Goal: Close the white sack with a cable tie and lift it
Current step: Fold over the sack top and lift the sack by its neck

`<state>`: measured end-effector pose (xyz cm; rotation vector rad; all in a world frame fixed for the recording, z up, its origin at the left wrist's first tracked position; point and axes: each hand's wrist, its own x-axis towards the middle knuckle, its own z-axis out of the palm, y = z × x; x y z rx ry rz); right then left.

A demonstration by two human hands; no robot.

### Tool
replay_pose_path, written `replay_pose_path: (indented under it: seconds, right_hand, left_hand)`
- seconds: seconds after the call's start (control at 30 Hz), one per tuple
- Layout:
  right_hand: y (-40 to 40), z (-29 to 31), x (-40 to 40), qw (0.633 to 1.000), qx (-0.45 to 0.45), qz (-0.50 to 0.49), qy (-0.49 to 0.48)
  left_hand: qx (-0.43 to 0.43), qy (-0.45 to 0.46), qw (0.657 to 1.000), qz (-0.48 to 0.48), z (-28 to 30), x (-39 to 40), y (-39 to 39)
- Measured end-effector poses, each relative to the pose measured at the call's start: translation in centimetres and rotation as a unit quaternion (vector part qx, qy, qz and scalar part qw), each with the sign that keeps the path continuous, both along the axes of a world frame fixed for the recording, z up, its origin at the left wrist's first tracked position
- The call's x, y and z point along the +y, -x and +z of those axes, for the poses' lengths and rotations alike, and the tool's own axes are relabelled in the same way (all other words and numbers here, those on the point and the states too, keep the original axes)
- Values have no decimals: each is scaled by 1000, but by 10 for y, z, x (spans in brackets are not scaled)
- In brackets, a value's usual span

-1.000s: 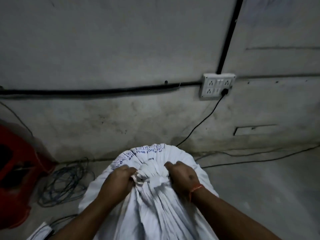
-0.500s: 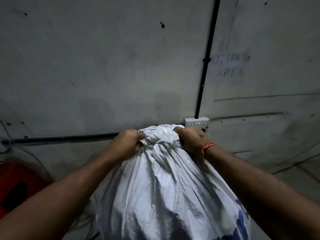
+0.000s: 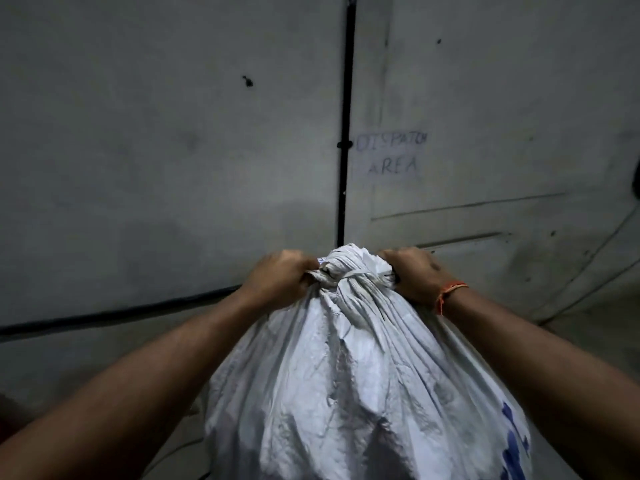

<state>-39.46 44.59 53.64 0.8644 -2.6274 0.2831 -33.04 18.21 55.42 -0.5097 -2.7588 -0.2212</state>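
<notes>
A full white sack (image 3: 349, 386) with blue print hangs in front of me, filling the lower middle of the view. Its neck is bunched tight and a pale cable tie (image 3: 349, 273) runs round it just under the gathered top. My left hand (image 3: 280, 282) grips the left side of the neck with curled fingers. My right hand (image 3: 412, 275), with an orange thread at the wrist, grips the right side. Both arms stretch forward and hold the sack up against the grey wall behind.
A grey concrete wall (image 3: 156, 150) stands close ahead with a vertical black conduit (image 3: 345, 133) and a horizontal one (image 3: 104, 315). Faint writing "DISPATCH AREA" (image 3: 391, 155) is on the wall. A red object shows faintly at the lower left edge.
The sack has come up from the floor and both hands have risen with it. The view has tilted upward, so the socket box, floor cables and red stool have dropped out of sight.
</notes>
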Motion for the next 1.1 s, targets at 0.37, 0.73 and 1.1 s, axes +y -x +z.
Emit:
replay_pose_path:
  seconds: [0.37, 0.73, 1.1]
  right_hand:
    - [88, 26, 204, 999, -7, 24, -20]
    - [160, 29, 295, 997, -22, 24, -70]
    - [223, -64, 314, 994, -106, 18, -34]
  left_hand:
    - [21, 1, 999, 45, 20, 206, 67]
    - [0, 15, 998, 64, 7, 301, 129]
    - [-74, 24, 994, 73, -63, 326, 190]
